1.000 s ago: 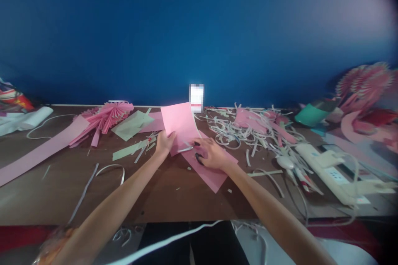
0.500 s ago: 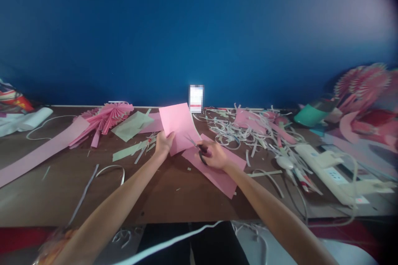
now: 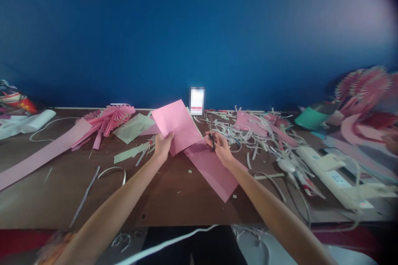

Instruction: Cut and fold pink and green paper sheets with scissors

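My left hand (image 3: 162, 145) pinches the lower left corner of a pink paper sheet (image 3: 175, 126) and holds it tilted up off the brown table (image 3: 93, 198). My right hand (image 3: 220, 145) is closed around a pair of dark-handled scissors (image 3: 212, 136), blades pointing up, just right of the sheet. A second pink sheet (image 3: 214, 172) lies flat on the table under my right wrist.
A heap of white and pink paper strips (image 3: 248, 130) lies to the right. A white power strip (image 3: 329, 172) with cables sits at the far right. Pink folded fans (image 3: 104, 120), pale green paper (image 3: 133, 126) and a long pink strip (image 3: 37, 159) lie left. A blue wall stands behind.
My right hand picked the scissors up off the flat pink sheet and raised them, moving right. My left hand lifted and turned the held pink sheet slightly leftward.
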A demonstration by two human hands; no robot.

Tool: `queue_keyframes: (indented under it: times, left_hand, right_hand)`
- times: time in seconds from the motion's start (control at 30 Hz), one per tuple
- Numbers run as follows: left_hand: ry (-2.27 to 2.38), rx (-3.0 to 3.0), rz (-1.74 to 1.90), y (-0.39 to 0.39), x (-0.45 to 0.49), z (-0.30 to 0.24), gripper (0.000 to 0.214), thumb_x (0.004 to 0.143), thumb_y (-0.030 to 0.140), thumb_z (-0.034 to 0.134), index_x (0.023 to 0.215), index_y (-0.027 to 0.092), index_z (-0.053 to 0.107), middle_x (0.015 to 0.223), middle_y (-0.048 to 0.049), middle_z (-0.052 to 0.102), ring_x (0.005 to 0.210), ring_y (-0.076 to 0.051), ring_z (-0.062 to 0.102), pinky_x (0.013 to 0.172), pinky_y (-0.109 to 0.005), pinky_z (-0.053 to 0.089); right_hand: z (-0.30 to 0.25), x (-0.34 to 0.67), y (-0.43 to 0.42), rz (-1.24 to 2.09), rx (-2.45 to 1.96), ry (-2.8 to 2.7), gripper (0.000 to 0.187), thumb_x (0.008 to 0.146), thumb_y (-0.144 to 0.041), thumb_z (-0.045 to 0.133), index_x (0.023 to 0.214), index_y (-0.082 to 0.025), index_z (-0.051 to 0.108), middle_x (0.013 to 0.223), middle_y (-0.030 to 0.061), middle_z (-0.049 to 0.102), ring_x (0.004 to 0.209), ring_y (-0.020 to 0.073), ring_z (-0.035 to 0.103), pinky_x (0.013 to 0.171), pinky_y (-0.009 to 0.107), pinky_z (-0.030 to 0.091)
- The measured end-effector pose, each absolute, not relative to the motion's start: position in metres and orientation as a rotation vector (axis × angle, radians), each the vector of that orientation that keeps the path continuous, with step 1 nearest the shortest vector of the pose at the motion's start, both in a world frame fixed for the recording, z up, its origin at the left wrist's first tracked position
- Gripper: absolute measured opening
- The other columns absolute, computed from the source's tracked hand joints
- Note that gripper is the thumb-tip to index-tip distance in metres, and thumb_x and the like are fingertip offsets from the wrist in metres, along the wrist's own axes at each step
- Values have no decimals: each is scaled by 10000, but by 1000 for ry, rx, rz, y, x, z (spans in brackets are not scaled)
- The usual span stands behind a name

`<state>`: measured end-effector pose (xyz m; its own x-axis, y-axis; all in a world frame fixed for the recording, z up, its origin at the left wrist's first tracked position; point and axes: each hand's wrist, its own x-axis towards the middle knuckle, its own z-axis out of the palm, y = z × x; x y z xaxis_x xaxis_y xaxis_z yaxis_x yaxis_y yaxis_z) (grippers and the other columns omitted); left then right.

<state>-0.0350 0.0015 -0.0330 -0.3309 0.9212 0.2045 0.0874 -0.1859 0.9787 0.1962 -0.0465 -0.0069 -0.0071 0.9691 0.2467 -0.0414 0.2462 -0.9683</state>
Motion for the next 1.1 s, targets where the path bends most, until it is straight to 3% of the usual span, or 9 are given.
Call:
queue_keyframes:
  times: [0.2,0.37,1.1]
  left_hand:
    - [1183,1030,1709,6,-35,-35,447,658,349,724,1031,115,655,1012,-112,676,872,-213,627,800,-338,489]
    - [1144,1006,1711,7,-35,-35,453,651,347,733,1031,111,661,1034,-120,673,910,-222,631,858,-362,476]
    - [1199,1023,1712,7,-35,-36,461,651,379,730,1004,91,658,1008,-131,676,895,-218,632,828,-348,487]
  right_hand:
    - [-2,204,-49,1208,-1099,-1426,280,740,-391,644,930,-187,617,620,-23,533,565,113,472,498,218,340]
    - [5,208,-53,1303,-1066,-1462,278,711,-375,661,896,-168,634,581,-31,523,527,104,482,496,221,349]
    - [2,209,-52,1332,-1044,-1477,263,710,-340,670,878,-138,663,524,-36,532,488,92,486,510,225,386]
